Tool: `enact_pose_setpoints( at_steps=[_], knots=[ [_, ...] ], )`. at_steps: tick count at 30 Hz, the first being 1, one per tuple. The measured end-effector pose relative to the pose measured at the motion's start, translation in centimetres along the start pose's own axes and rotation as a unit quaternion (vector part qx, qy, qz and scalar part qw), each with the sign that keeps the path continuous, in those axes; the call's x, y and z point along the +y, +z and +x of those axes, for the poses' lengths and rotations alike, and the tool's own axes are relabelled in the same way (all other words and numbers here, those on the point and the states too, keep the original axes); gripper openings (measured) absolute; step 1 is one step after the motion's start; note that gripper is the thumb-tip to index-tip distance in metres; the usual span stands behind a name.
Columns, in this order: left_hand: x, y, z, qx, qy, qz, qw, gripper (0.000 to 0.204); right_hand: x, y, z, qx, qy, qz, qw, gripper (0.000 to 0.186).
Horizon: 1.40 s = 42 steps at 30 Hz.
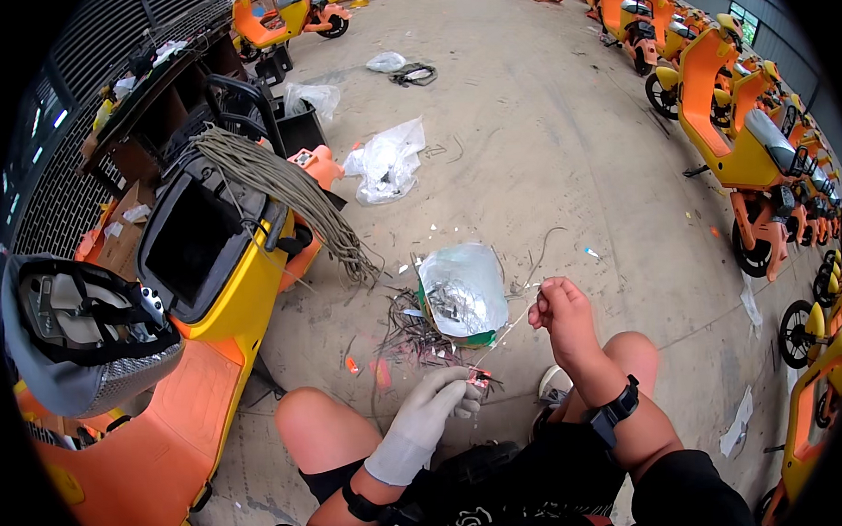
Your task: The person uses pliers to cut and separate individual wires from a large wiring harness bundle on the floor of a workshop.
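My left hand [422,421], in a pale work glove, is closed on a small red-and-white piece [481,380] with dark wire ends sticking out. From there a thin pale strand [513,328] runs up to my bare right hand [562,314], whose fingers are pinched around it. Just beyond both hands stands a round container [484,339] with a green side and a whitish liner; shiny and dark bits lie inside. Dark wire scraps [412,336] are heaped on the floor along its left side.
At left stands an orange-and-yellow scooter [193,387] with an open dark compartment and a bundle of grey cables [274,180] draped over it. A grey shell with black straps [94,339] rests there. Plastic bags [390,162] lie ahead. More scooters [726,113] line the right.
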<state>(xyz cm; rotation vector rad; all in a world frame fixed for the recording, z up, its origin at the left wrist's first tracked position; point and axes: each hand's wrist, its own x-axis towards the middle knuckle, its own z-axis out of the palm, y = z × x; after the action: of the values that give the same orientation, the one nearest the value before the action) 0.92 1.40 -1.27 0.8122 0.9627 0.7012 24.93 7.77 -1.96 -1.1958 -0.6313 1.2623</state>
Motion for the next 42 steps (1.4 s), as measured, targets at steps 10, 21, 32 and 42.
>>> enact_pose_setpoints(
  at_steps=[10, 21, 32, 42],
  knots=[
    [-1.0, 0.3, -0.1, 0.059, 0.022, -0.104, 0.993, 0.052, 1.2, -1.2, 0.6, 0.053, -0.042, -0.011, 0.998, 0.012],
    [-0.4, 0.9, 0.2, -0.059, 0.023, 0.063, 0.996, 0.034, 8.5, -3.6, 1.6, -0.073, -0.053, -0.389, 0.917, 0.019],
    [-5.0, 3.7, -1.1, -0.164, 0.229, 0.675, 0.682, 0.029, -11.0, -0.3, -2.8, 0.032, -0.290, -0.282, 0.914, 0.019],
    [-5.2, 3.6, -2.4, -0.239, 0.142, 0.702, 0.655, 0.029, -23.2, 4.6, -13.2, 0.049, -0.685, -0.133, 0.714, 0.012]
  ],
)
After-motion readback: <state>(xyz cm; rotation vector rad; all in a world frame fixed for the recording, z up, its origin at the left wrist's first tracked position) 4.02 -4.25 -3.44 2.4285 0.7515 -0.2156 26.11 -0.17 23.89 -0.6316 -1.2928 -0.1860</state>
